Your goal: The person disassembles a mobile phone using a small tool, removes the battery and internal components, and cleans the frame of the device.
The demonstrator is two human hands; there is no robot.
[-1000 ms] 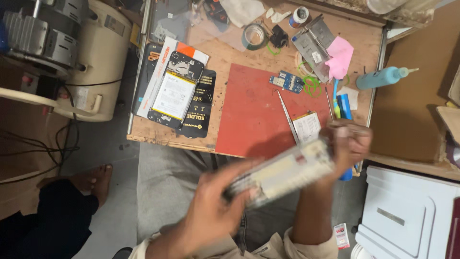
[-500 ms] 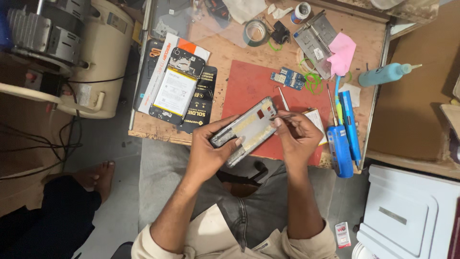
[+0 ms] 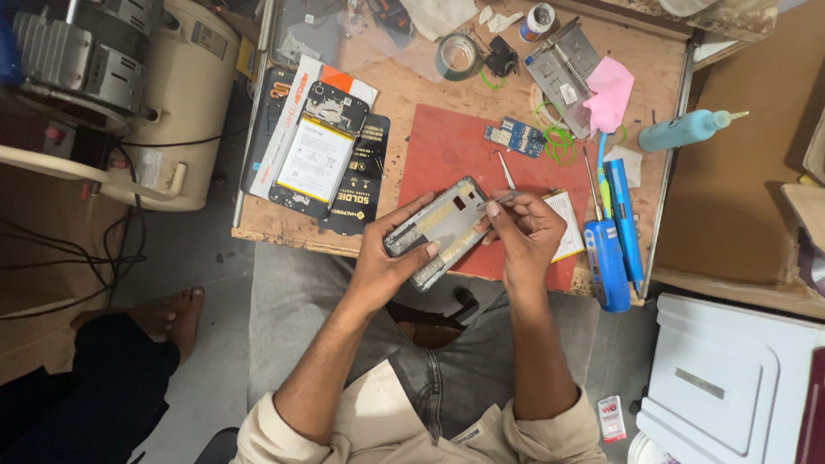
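Half a second back both hands sat a little higher over the red mat; now they have settled lower toward the near edge, and the phone frame has tilted slightly more toward the right. Left hand (image 3: pixel 387 262) wraps the opened phone frame (image 3: pixel 440 230) from below, thumb and fingers closed around its edges, holding it above the front lip of the surface (image 3: pixel 404 94). Right hand (image 3: pixel 524 236) is pinched on a thin metal tool (image 3: pixel 501 199), probably tweezers, whose tip meets the upper corner of the frame. Judging by that, the work is at a fine picking or seating step on an inner part, and the next move would call for a steady frame and a light, exact touch at that corner. Beneath them lies one red mat (image 3: pixel 481 163). On it rest one small blue circuit board (image 3: pixel 514 137) and one slim metal probe (image 3: pixel 507 170). To the right lie two blue tools (image 3: pixel 614 236) side by side, and further off one teal squeeze bottle (image 3: pixel 687 131). To the left, one second opened phone with its battery showing (image 3: pixel 316 150) lies on dark packets. One tape roll (image 3: pixel 457 57) sits near the far edge.
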